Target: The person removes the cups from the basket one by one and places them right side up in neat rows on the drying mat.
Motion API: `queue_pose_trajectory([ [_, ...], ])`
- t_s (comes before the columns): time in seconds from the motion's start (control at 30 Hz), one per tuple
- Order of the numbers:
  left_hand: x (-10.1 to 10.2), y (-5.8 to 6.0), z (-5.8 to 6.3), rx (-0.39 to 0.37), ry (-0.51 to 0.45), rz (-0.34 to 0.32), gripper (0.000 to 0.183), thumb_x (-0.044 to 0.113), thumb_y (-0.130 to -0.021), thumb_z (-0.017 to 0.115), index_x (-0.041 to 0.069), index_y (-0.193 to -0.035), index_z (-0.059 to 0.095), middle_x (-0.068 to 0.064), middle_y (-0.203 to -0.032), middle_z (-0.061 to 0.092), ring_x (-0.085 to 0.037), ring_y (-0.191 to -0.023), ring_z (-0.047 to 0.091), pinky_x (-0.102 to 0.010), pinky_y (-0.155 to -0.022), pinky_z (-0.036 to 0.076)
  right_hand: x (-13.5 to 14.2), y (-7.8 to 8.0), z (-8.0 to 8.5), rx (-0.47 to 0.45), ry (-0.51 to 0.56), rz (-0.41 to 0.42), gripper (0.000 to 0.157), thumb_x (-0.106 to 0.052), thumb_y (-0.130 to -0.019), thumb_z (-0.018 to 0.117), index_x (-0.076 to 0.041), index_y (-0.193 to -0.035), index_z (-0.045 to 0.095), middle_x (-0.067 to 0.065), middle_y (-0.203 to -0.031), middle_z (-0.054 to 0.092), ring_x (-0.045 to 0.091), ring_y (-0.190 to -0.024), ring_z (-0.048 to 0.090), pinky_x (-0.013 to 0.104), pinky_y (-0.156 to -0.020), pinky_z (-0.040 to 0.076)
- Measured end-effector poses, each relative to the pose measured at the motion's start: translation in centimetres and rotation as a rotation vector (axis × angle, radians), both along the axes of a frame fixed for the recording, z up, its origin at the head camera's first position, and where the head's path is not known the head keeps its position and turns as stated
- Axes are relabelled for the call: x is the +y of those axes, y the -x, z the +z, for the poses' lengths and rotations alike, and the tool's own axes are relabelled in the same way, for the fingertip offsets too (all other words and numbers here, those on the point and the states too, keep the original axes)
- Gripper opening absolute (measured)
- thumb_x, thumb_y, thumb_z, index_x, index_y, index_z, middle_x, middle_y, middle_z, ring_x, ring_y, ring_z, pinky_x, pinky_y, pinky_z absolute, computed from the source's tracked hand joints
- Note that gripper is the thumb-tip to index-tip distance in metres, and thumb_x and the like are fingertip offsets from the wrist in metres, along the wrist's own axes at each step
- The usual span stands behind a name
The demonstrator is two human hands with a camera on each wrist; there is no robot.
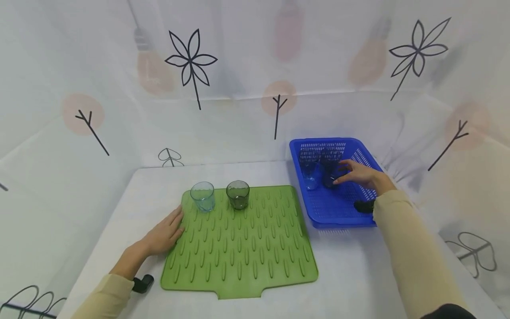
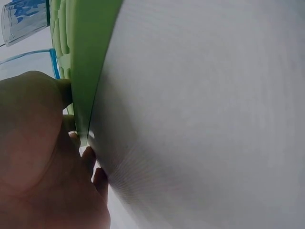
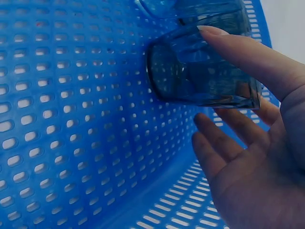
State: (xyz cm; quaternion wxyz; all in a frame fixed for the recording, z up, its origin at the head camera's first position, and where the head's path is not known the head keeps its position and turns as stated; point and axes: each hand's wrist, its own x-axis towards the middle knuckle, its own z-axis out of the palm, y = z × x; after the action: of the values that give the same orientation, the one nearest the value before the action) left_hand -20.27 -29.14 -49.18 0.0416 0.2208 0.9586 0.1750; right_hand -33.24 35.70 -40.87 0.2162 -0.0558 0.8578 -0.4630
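In the right half of the head view, the right hand (image 1: pixel 357 173) reaches into the blue basket (image 1: pixel 327 220), its thumb and fingers spread around a dark glass (image 3: pixel 183 78); I cannot tell whether they grip it. More glasses sit in the basket's upper part. At left centre, the left hand (image 1: pixel 163 235) rests with extended fingers at the green mat's (image 1: pixel 243 252) edge. A light-blue glass (image 1: pixel 203 198) and a grey-green glass (image 1: pixel 238 196) stand at the mat's upper left.

Left hand (image 1: pixel 164 234) touches green mat (image 1: pixel 239 239), right hand (image 1: pixel 361 174) reaches into basket (image 1: pixel 330 213).
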Motion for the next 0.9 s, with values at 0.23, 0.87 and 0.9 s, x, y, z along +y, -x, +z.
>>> queue_pose_trajectory([
  [0.23,0.1,-0.4,0.4,0.042,-0.029,-0.014,0.060,0.022,-0.110,0.043,-0.017,-0.152,0.029,-0.035,-0.162,0.021,-0.053,-0.147,0.025,-0.067,-0.118,0.027,-0.2,-0.2,0.2,0.039,-0.069,0.009,0.100,-0.020,-0.092,0.078,0.008,-0.158,0.010,0.038,-0.160,0.014,0.058,-0.148,0.012,0.076,-0.118,0.014],
  [0.87,-0.3,0.3,-0.5,-0.012,0.020,0.006,0.061,0.023,-0.110,0.041,-0.014,-0.156,0.022,-0.030,-0.166,0.013,-0.048,-0.152,0.019,-0.061,-0.124,0.021,0.7,-1.0,1.0,0.136,-0.035,0.024,0.088,-0.015,-0.092,0.077,0.010,-0.154,0.020,0.036,-0.155,0.031,0.053,-0.143,0.031,0.071,-0.119,0.023],
  [0.9,-0.3,0.3,-0.5,-0.010,0.021,0.004,0.061,0.023,-0.110,0.042,-0.014,-0.156,0.022,-0.030,-0.166,0.013,-0.049,-0.152,0.019,-0.061,-0.124,0.021,0.6,-1.1,1.2,0.146,-0.038,0.026,0.087,-0.015,-0.092,0.078,0.010,-0.153,0.020,0.036,-0.155,0.032,0.052,-0.143,0.032,0.070,-0.119,0.024],
])
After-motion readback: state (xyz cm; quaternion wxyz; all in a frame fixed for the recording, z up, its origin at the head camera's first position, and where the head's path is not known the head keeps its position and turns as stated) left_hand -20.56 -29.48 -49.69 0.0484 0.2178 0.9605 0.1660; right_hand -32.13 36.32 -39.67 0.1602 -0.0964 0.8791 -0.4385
